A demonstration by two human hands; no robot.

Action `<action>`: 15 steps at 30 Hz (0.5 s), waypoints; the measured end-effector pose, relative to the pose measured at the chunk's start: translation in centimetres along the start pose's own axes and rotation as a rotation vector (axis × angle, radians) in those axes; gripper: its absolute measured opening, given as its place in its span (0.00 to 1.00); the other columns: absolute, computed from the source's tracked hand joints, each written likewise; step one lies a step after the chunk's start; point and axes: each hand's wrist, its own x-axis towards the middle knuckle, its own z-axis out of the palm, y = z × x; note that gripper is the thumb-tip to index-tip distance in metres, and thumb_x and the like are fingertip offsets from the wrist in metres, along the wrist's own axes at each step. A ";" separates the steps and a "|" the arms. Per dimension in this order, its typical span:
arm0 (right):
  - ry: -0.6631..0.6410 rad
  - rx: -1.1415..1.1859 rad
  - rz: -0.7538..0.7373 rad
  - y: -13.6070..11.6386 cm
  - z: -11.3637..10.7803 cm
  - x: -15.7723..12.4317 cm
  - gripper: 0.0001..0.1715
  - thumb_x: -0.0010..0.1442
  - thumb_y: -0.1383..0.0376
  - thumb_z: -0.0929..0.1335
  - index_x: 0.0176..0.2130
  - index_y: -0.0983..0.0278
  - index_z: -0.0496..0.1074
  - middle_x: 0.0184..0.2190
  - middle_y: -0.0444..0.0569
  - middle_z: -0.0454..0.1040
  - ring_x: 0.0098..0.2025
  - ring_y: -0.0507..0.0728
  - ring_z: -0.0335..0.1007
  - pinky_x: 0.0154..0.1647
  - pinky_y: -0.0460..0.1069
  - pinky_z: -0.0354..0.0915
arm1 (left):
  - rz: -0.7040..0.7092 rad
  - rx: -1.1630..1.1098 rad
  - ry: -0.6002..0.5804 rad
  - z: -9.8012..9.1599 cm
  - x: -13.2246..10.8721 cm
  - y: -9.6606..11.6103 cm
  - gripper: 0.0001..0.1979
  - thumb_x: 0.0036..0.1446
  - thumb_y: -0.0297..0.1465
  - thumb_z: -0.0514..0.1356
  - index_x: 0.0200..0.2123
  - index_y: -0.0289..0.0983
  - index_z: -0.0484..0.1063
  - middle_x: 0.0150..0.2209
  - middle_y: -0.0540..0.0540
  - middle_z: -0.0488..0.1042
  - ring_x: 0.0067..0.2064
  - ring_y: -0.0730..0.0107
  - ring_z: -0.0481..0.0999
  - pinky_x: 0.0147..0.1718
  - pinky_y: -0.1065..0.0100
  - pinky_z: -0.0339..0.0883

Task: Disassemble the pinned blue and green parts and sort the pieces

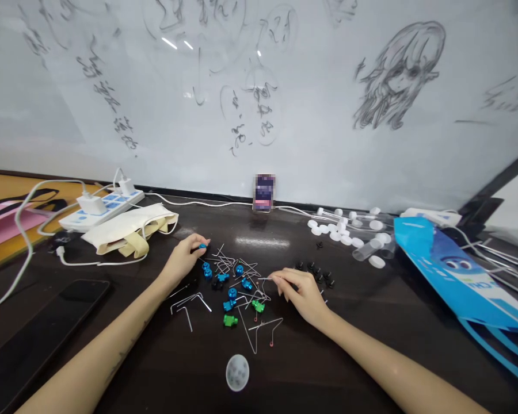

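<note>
My left hand (186,253) is closed around a small blue metal part (202,246) at the far left of a loose pile. My right hand (300,287) pinches a thin bent metal wire (265,279) at the pile's right side. Between the hands lie several more blue metal parts (232,293), two green metal parts (230,321) and a tangle of bent wires (225,261), some tipped with small reddish ends. L-shaped hex keys (185,315) rest below my left hand. Small black pieces (314,268) are scattered behind my right hand, which partly hides them.
A white cup-like container (237,372) stands in front. Clear tubes (366,249) and white caps (335,236) lie back right, beside a blue bag (453,264). At left are a phone (38,339), a cream pouch (125,227) and a power strip (112,204). Another phone (263,192) leans on the whiteboard (311,144).
</note>
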 end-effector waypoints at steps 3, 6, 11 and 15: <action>-0.007 0.010 -0.001 0.0 0.0 0.0 0.16 0.66 0.61 0.61 0.38 0.64 0.76 0.23 0.43 0.67 0.21 0.49 0.61 0.26 0.45 0.59 | 0.012 0.079 -0.006 0.2 0.1 -0.6 0.06 0.45 0.32 0.60 0.30 0.40 0.67 0.43 0.44 0.78 0.51 0.57 0.73 0.49 0.61 0.63; -0.003 0.013 -0.001 -0.1 0.0 0.1 0.16 0.66 0.60 0.61 0.37 0.64 0.76 0.23 0.43 0.68 0.20 0.49 0.61 0.26 0.45 0.59 | 0.027 0.171 0.028 -0.2 0.2 -0.4 0.04 0.44 0.30 0.60 0.27 0.40 0.69 0.39 0.47 0.78 0.49 0.57 0.73 0.50 0.60 0.61; 0.009 0.017 0.012 0.0 0.0 0.1 0.16 0.66 0.60 0.61 0.36 0.64 0.76 0.22 0.43 0.68 0.19 0.48 0.61 0.26 0.45 0.59 | 0.040 0.242 0.105 -0.8 0.2 0.1 0.03 0.42 0.31 0.61 0.25 0.39 0.70 0.30 0.48 0.75 0.39 0.58 0.73 0.43 0.62 0.63; 0.011 0.017 0.013 0.1 0.0 0.1 0.16 0.66 0.60 0.62 0.36 0.64 0.76 0.22 0.42 0.68 0.19 0.48 0.61 0.26 0.45 0.59 | 0.022 0.186 0.094 -1.0 0.4 -0.2 0.09 0.45 0.36 0.61 0.30 0.38 0.70 0.27 0.48 0.75 0.33 0.63 0.74 0.36 0.66 0.64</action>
